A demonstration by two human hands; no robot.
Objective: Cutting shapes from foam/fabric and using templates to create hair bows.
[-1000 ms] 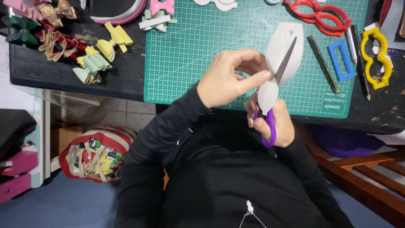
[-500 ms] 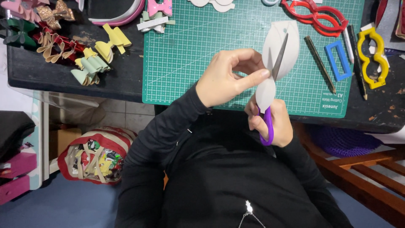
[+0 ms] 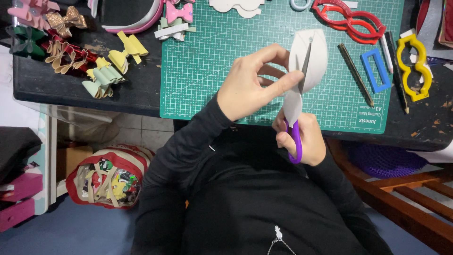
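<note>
Just above the right hand, which is gripping purple scissors, the white sheet is standing lengthwise away, the left hand pinching its near edge.

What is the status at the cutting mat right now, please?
Left hand pinches white sheet. Right hand grips purple-handled scissors, blades in the sheet. Nothing blocking over green cutting mat.

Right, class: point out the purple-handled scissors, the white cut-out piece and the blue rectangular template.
purple-handled scissors (image 3: 296, 144), head view, on the handle loop.
white cut-out piece (image 3: 317, 59), head view, on its upper half.
blue rectangular template (image 3: 367, 59), head view, on its left side.
</note>
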